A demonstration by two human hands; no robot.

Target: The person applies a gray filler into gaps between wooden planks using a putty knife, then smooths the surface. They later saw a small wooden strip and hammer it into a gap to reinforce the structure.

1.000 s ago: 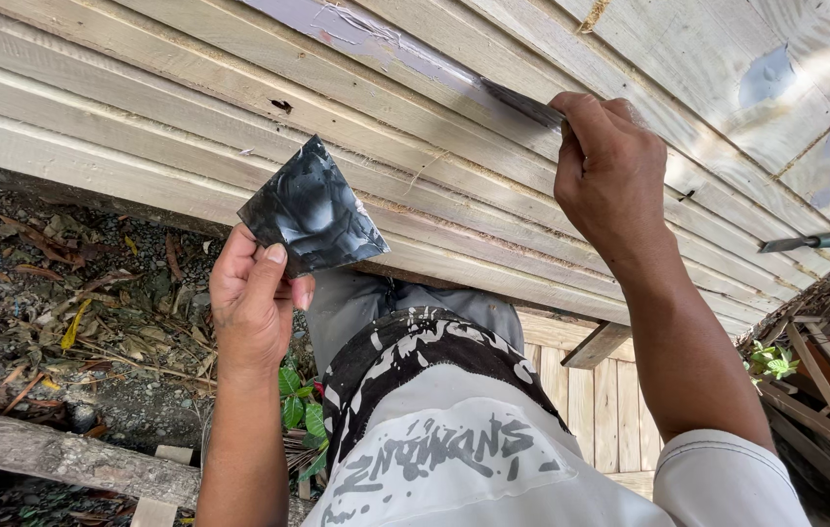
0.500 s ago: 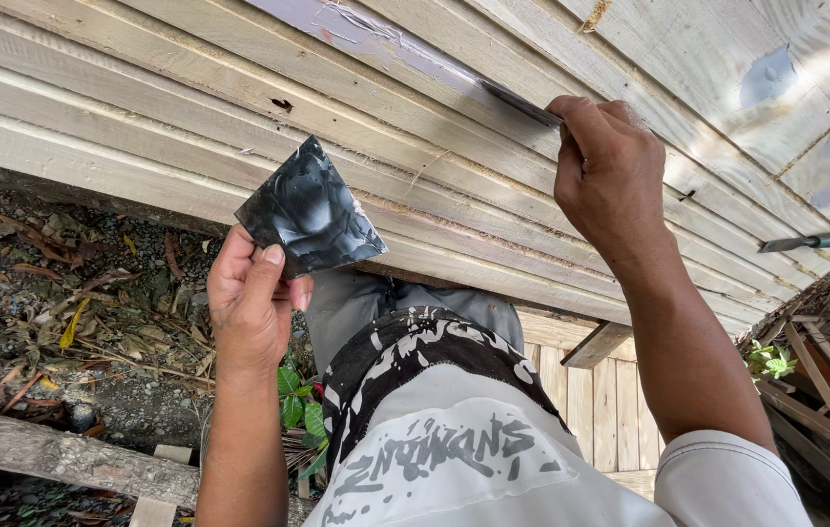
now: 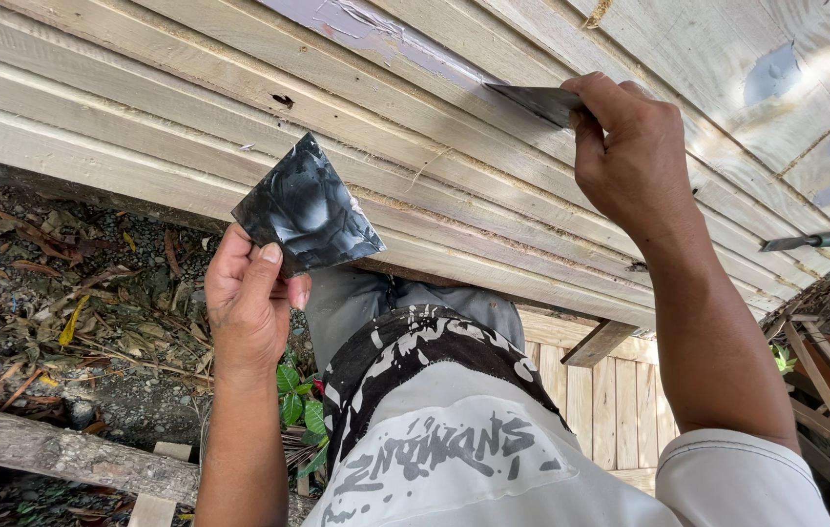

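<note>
Metal scraper blade (image 3: 532, 101) half-hidden by right hand (image 3: 630, 156)

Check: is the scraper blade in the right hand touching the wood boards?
Touching. Head view: the right hand presses the scraper blade flat onto the wood boards, its edge meeting the grey filler patch.

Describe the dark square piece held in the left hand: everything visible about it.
The dark square plate is a thin, flat, roughly four-cornered sheet, black with grey smears of putty-like paste across its face. It looks stiff, like metal or plastic; which one cannot be told. It is tilted, one corner pointing up toward the wooden panel behind it. The left hand pinches its lower edge, thumb on the front face, fingers behind. Nothing else touches it. Its edges look slightly worn and uneven.
</note>
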